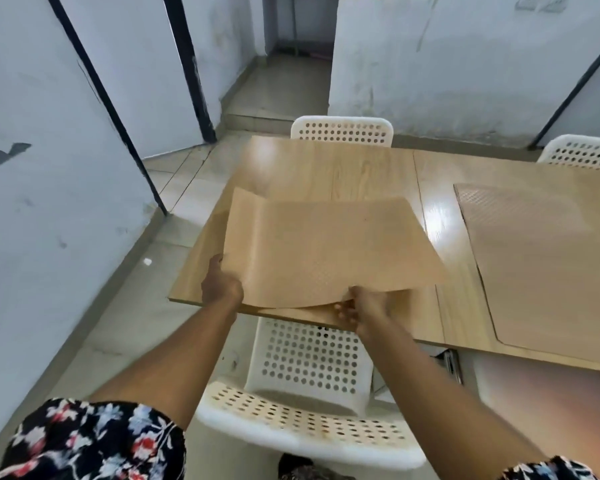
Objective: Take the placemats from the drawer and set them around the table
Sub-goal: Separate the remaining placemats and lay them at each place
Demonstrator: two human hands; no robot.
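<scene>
Progress check: one placemat (548, 268) already lies flat on the table (326, 168) at the right of the frame, its near edge close to the table's edge. I count that place as done. A second placemat (326, 247) is in hand at frame centre, above the table's left end and not yet flat: its far left corner curls up and its near edge bows off the surface.

My left hand (220, 285) is closed on the mat's near left corner; my right hand (361, 304) pinches the near edge, thumb on top and fingers (343, 311) tucked underneath. The mat extends away from both hands toward the far chair (342, 131).

Remaining, in my judgement: lay this mat down at the near chair (305, 375), then cover the other seats (drawer out of view, so remaining mat count unknown).
</scene>
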